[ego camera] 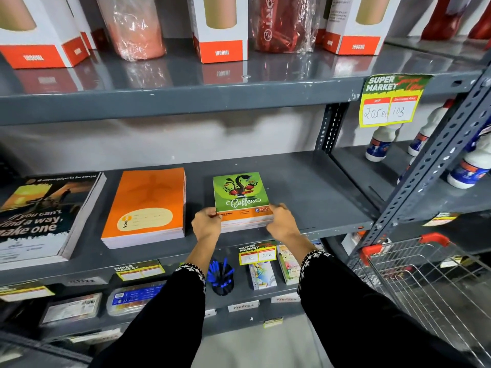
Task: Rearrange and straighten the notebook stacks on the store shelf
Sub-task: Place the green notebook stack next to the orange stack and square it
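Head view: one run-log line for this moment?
left hand: gripping stack's left edge | right hand: gripping right edge | object: small green-covered "Coffee" notebook stack | location: grey metal shelf, right of orange notebook stack

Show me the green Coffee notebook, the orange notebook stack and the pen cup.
green Coffee notebook [240, 191]: head view, cover middle.
orange notebook stack [147, 204]: head view, top cover.
pen cup [223, 284]: head view, dark cup body.

I see even overhead store light, glare streaking the glossy upper shelf [170, 78], wide-angle bending at the edges, slight softness on the shopping trolley [425, 277].
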`<state>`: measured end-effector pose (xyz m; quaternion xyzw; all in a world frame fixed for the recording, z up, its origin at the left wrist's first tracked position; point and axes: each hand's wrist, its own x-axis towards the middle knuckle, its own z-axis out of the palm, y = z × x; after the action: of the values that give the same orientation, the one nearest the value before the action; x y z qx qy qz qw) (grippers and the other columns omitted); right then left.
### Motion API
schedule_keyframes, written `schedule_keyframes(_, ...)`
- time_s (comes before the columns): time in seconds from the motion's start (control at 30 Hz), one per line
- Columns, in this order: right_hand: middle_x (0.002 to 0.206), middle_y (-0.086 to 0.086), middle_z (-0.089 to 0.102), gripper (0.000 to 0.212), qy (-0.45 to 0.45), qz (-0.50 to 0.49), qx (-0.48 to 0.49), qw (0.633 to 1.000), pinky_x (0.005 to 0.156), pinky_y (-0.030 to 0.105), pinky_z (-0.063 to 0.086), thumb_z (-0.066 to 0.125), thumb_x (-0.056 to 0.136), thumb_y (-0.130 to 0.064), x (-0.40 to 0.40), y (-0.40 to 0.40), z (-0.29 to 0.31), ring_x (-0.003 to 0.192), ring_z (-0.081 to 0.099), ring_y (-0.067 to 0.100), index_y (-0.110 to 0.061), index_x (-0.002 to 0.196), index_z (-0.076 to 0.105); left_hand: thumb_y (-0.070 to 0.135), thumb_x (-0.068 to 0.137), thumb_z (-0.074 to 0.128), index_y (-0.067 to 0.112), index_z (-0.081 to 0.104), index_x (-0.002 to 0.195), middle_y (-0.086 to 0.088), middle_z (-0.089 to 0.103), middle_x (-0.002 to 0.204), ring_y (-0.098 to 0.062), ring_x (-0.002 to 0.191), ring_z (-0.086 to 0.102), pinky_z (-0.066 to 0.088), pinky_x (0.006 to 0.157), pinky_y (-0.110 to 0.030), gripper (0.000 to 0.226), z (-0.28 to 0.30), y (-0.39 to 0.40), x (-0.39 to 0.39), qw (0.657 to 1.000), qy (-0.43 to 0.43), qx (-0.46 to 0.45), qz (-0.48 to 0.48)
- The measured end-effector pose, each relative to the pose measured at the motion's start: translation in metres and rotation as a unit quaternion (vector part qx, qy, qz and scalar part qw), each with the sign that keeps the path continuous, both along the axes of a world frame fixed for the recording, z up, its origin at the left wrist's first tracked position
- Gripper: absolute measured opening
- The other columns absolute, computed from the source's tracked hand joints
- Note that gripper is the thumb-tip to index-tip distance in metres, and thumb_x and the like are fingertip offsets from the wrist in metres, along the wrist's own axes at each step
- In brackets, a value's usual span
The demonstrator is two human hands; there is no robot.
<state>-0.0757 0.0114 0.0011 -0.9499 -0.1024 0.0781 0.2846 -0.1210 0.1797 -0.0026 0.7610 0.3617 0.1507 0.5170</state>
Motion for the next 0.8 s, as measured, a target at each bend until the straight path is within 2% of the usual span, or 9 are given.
schedule_keyframes(0.1, 0.128, 0.014, 0.051, 0.047, 0.001, -0.004, -0.002, 1.0, 0.103, 0.034, 0.045, 0.061, 0.083, 0.001, 0.0, 0.0, 0.0, 0.114, 0.058, 0.031, -0.011, 0.128, 0.053, 0.006, 0.082, 0.066, 0.005, 0.066, 0.113, -0.014, 0.071, 0.11, -0.024, 0.102, 0.063, 0.041, 0.087, -0.021, 0.032, -0.002, 0.003, -0.009, 0.999, -0.027, 0.002, -0.033)
schedule_keyframes(0.17, 0.128, 0.016, 0.052, 0.053, -0.003, -0.004, -0.009, 1.0, 0.102, 0.035, 0.046, 0.06, 0.085, 0.0, 0.0, -0.001, -0.001, 0.113, 0.058, 0.033, -0.012, 0.134, 0.048, 0.006, 0.08, 0.068, 0.008, 0.064, 0.116, -0.011, 0.071, 0.108, -0.015, 0.091, 0.061, 0.038, 0.084, -0.018, 0.036, -0.004, 0.004, -0.018, 0.996, -0.04, 0.019, -0.076)
schedule_keyframes(0.23, 0.13, 0.017, 0.051, 0.057, -0.01, 0.004, -0.017, 1.0, 0.103, 0.034, 0.045, 0.058, 0.087, -0.001, -0.001, -0.003, -0.001, 0.115, 0.057, 0.034, -0.016, 0.14, 0.044, 0.002, 0.077, 0.07, 0.012, 0.063, 0.118, -0.008, 0.072, 0.106, -0.011, 0.086, 0.06, 0.043, 0.085, -0.019, 0.043, -0.008, 0.004, -0.027, 0.988, -0.036, 0.062, -0.14)
schedule_keyframes(0.3, 0.131, 0.018, 0.052, 0.055, -0.02, 0.021, -0.039, 0.999, 0.103, 0.033, 0.044, 0.058, 0.088, -0.004, -0.002, -0.004, -0.002, 0.116, 0.057, 0.035, -0.017, 0.14, 0.044, 0.0, 0.075, 0.072, 0.014, 0.06, 0.123, -0.009, 0.072, 0.109, -0.017, 0.089, 0.066, 0.05, 0.091, -0.026, 0.052, -0.013, 0.005, -0.031, 0.979, -0.016, 0.092, -0.18)
schedule_keyframes(0.37, 0.131, 0.02, 0.053, 0.051, -0.028, 0.034, -0.063, 0.997, 0.102, 0.034, 0.044, 0.058, 0.09, -0.008, -0.002, -0.004, -0.003, 0.117, 0.055, 0.036, -0.015, 0.139, 0.046, 0.002, 0.077, 0.072, 0.015, 0.055, 0.129, -0.012, 0.071, 0.11, -0.023, 0.094, 0.067, 0.051, 0.093, -0.03, 0.056, -0.015, 0.005, -0.032, 0.976, 0.007, 0.122, -0.182)
schedule_keyframes(0.47, 0.127, 0.02, 0.056, 0.046, -0.037, 0.038, -0.082, 0.995, 0.101, 0.037, 0.045, 0.056, 0.091, -0.009, 0.0, -0.004, -0.001, 0.115, 0.057, 0.037, -0.015, 0.136, 0.049, 0.005, 0.082, 0.067, 0.016, 0.053, 0.13, -0.016, 0.069, 0.112, -0.026, 0.098, 0.065, 0.049, 0.092, -0.03, 0.051, -0.014, 0.003, -0.032, 0.972, 0.019, 0.168, -0.161)
schedule_keyframes(0.57, 0.126, 0.02, 0.059, 0.043, -0.042, 0.033, -0.088, 0.995, 0.1, 0.037, 0.047, 0.051, 0.092, -0.004, 0.004, -0.005, -0.001, 0.112, 0.059, 0.036, -0.015, 0.134, 0.052, 0.005, 0.087, 0.061, 0.015, 0.055, 0.128, -0.016, 0.067, 0.119, -0.028, 0.106, 0.063, 0.047, 0.096, -0.031, 0.042, -0.013, 0.003, -0.031, 0.972, 0.018, 0.178, -0.152)
schedule_keyframes(0.8, 0.121, 0.018, 0.064, 0.039, -0.052, 0.034, -0.097, 0.993, 0.097, 0.036, 0.048, 0.05, 0.093, -0.005, 0.008, -0.007, -0.003, 0.108, 0.061, 0.035, -0.016, 0.129, 0.058, 0.01, 0.091, 0.056, 0.01, 0.056, 0.127, -0.02, 0.066, 0.12, -0.032, 0.108, 0.062, 0.047, 0.098, -0.035, 0.036, -0.015, 0.005, -0.029, 0.961, 0.037, 0.211, -0.173)
